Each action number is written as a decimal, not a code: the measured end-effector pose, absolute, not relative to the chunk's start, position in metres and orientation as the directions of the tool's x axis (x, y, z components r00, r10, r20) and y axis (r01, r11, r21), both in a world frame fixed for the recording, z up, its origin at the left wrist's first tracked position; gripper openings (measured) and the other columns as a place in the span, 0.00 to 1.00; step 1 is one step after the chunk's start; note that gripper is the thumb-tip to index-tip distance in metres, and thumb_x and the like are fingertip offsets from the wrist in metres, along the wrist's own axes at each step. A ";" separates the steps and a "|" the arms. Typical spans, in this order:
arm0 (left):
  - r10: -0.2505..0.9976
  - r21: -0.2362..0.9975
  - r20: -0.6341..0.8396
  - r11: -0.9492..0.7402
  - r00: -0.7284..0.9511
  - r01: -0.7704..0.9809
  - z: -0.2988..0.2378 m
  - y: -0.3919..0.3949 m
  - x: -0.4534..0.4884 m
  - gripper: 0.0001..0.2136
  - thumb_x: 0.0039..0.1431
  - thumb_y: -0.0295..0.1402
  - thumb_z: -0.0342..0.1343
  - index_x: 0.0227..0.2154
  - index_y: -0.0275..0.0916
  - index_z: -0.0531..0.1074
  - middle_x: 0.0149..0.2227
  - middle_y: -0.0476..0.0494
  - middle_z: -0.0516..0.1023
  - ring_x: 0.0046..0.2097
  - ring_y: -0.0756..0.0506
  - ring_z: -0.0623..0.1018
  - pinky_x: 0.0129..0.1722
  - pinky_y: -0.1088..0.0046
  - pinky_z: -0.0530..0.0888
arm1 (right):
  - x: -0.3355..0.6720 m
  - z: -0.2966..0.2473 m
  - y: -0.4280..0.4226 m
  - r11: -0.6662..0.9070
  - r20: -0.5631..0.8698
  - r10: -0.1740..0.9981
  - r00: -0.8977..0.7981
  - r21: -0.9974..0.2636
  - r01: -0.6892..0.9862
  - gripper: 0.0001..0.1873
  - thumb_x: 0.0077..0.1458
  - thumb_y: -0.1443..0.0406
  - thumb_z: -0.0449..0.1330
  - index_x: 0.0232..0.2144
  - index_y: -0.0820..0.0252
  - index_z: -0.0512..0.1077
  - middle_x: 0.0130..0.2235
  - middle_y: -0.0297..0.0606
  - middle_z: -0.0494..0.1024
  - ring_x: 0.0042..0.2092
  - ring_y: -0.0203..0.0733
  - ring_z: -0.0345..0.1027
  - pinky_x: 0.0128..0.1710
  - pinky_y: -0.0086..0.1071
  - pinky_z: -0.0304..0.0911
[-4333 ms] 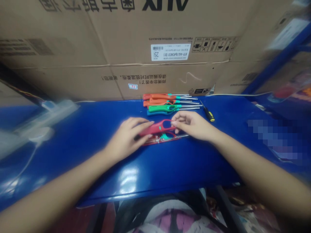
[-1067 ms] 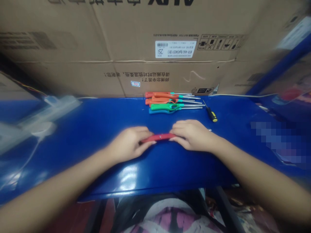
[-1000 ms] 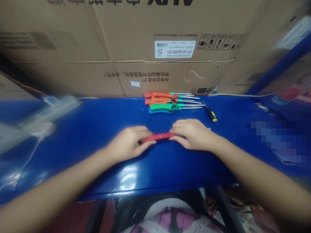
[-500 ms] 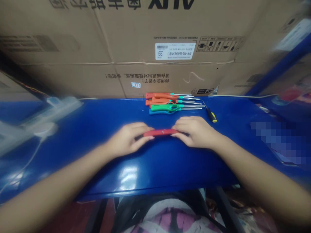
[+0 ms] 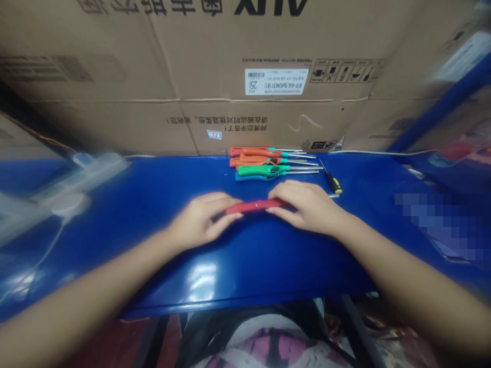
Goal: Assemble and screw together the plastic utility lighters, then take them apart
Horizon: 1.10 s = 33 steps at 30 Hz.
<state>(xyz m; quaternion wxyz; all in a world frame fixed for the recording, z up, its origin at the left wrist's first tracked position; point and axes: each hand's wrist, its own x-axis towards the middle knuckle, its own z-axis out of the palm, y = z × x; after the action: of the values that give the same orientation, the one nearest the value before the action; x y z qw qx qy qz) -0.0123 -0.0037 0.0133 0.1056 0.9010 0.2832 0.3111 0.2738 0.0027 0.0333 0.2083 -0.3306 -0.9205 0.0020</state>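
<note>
A long red lighter [image 5: 253, 206] is held edge-on just above the blue table [image 5: 153, 214], between both hands. My left hand [image 5: 201, 221] grips its left end with curled fingers. My right hand [image 5: 305, 205] closes over its right end, and the thin metal nozzle tip [image 5: 334, 196] pokes out past the knuckles. Behind the hands lies a row of similar lighters [image 5: 268, 163] in orange, green and blue, nozzles pointing right.
A small black-and-yellow screwdriver [image 5: 332, 179] lies right of the lighter row. Large cardboard boxes [image 5: 230, 76] wall off the back of the table. A blurred white device with a cable [image 5: 69, 189] sits at the left. A blue frame post [image 5: 437, 102] rises at the right.
Earlier the red shell lay flat and open over a second half with teal parts showing. Now it is turned edge-on and closed, and both hands have carried it slightly away from me.
</note>
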 end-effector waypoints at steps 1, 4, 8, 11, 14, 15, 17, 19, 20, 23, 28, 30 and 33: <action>0.577 0.369 0.500 -0.817 0.646 0.444 0.013 -0.005 -0.011 0.12 0.66 0.34 0.56 0.49 0.35 0.76 0.41 0.39 0.81 0.40 0.45 0.80 0.42 0.70 0.76 | 0.273 0.033 0.003 0.795 0.383 0.594 -0.708 -0.145 0.589 0.12 0.66 0.57 0.56 0.43 0.58 0.72 0.41 0.39 0.79 0.41 0.43 0.70 0.40 0.34 0.62; 0.585 0.387 0.494 -0.810 0.643 0.440 0.011 -0.008 -0.008 0.12 0.66 0.34 0.56 0.48 0.35 0.76 0.41 0.40 0.81 0.41 0.45 0.79 0.43 0.70 0.76 | 0.268 0.030 0.002 0.823 0.387 0.561 -0.732 -0.167 0.543 0.11 0.67 0.58 0.55 0.43 0.58 0.72 0.42 0.40 0.79 0.43 0.44 0.68 0.42 0.35 0.62; 0.620 0.438 0.456 -0.781 0.639 0.445 0.009 -0.014 -0.003 0.11 0.67 0.34 0.55 0.48 0.36 0.76 0.41 0.40 0.81 0.40 0.46 0.79 0.42 0.70 0.75 | 0.264 0.025 0.000 0.842 0.419 0.537 -0.732 -0.204 0.500 0.09 0.66 0.61 0.55 0.39 0.59 0.72 0.37 0.39 0.78 0.39 0.43 0.65 0.41 0.36 0.60; 0.630 0.471 0.443 -0.769 0.638 0.433 0.010 -0.018 -0.001 0.11 0.67 0.34 0.56 0.47 0.36 0.76 0.40 0.41 0.80 0.40 0.46 0.79 0.42 0.71 0.75 | 0.264 0.026 -0.002 0.840 0.427 0.536 -0.728 -0.180 0.512 0.09 0.66 0.63 0.55 0.35 0.60 0.72 0.33 0.38 0.75 0.37 0.43 0.63 0.38 0.36 0.57; 0.655 0.506 0.428 -0.744 0.622 0.436 0.013 -0.021 0.001 0.11 0.67 0.34 0.55 0.46 0.36 0.77 0.40 0.41 0.80 0.39 0.46 0.78 0.42 0.71 0.74 | 0.263 0.028 -0.005 0.830 0.403 0.548 -0.733 -0.159 0.534 0.09 0.66 0.63 0.55 0.35 0.60 0.72 0.33 0.38 0.75 0.36 0.42 0.63 0.38 0.36 0.54; 0.679 0.527 0.420 -0.723 0.602 0.448 0.013 -0.022 0.002 0.10 0.67 0.35 0.55 0.45 0.36 0.77 0.39 0.41 0.80 0.38 0.46 0.78 0.41 0.71 0.74 | 0.263 0.028 -0.005 0.824 0.395 0.558 -0.729 -0.161 0.544 0.09 0.66 0.62 0.55 0.36 0.60 0.73 0.34 0.38 0.76 0.37 0.42 0.64 0.39 0.36 0.54; 0.763 0.613 0.378 -0.631 0.524 0.476 0.014 -0.024 0.005 0.11 0.66 0.37 0.56 0.41 0.36 0.78 0.36 0.42 0.80 0.35 0.47 0.77 0.37 0.72 0.73 | 0.262 0.028 -0.004 0.804 0.378 0.586 -0.717 -0.163 0.571 0.11 0.67 0.60 0.55 0.38 0.60 0.73 0.36 0.38 0.78 0.38 0.42 0.65 0.40 0.37 0.53; 0.874 0.775 0.253 -0.440 0.416 0.453 0.012 -0.024 0.009 0.14 0.65 0.41 0.56 0.35 0.35 0.78 0.31 0.44 0.79 0.30 0.49 0.75 0.31 0.74 0.72 | 0.260 0.026 -0.003 0.791 0.352 0.604 -0.715 -0.152 0.593 0.14 0.66 0.55 0.56 0.43 0.60 0.73 0.38 0.39 0.78 0.40 0.44 0.67 0.41 0.37 0.53; 0.915 0.857 0.160 -0.316 0.371 0.408 0.010 -0.023 0.012 0.16 0.65 0.43 0.56 0.33 0.34 0.77 0.28 0.45 0.78 0.27 0.50 0.74 0.27 0.75 0.72 | 0.260 0.024 -0.002 0.790 0.339 0.605 -0.720 -0.141 0.597 0.18 0.65 0.53 0.58 0.46 0.61 0.73 0.39 0.40 0.79 0.41 0.45 0.67 0.42 0.37 0.53; 0.939 0.976 -0.058 -0.018 0.338 0.216 0.006 -0.021 0.018 0.19 0.63 0.48 0.56 0.35 0.32 0.76 0.25 0.47 0.76 0.21 0.52 0.71 0.21 0.76 0.71 | 0.258 0.021 0.000 0.799 0.314 0.593 -0.742 -0.115 0.590 0.26 0.63 0.49 0.58 0.53 0.63 0.70 0.43 0.43 0.79 0.44 0.48 0.69 0.43 0.38 0.53; 0.905 0.969 0.071 -0.162 0.419 0.186 0.005 -0.023 0.016 0.20 0.68 0.45 0.51 0.52 0.34 0.72 0.27 0.47 0.78 0.22 0.51 0.74 0.22 0.76 0.74 | 0.257 0.022 -0.004 0.783 0.246 0.622 -0.743 -0.210 0.586 0.17 0.67 0.55 0.54 0.48 0.62 0.72 0.42 0.42 0.79 0.41 0.46 0.70 0.42 0.37 0.54; 0.856 0.876 0.205 -0.377 0.475 0.301 0.007 -0.024 0.012 0.17 0.69 0.43 0.52 0.52 0.37 0.73 0.32 0.46 0.81 0.28 0.50 0.78 0.29 0.76 0.77 | 0.257 0.024 -0.006 0.788 0.238 0.612 -0.754 -0.253 0.561 0.17 0.68 0.57 0.53 0.48 0.62 0.72 0.42 0.42 0.79 0.41 0.44 0.70 0.42 0.37 0.54; 0.743 0.652 0.357 -0.633 0.567 0.418 0.009 -0.023 0.005 0.15 0.65 0.39 0.58 0.51 0.40 0.74 0.44 0.44 0.83 0.41 0.47 0.82 0.43 0.74 0.78 | 0.258 0.026 -0.006 0.810 0.250 0.578 -0.777 -0.292 0.509 0.17 0.69 0.58 0.51 0.49 0.63 0.72 0.43 0.41 0.80 0.41 0.43 0.70 0.43 0.37 0.54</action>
<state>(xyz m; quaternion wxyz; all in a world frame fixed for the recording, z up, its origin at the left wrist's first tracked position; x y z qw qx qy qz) 0.0047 -0.0232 0.0090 0.2576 0.8468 0.3427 0.3149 0.2575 -0.0060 0.0256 0.1661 -0.2900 -0.9367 0.1047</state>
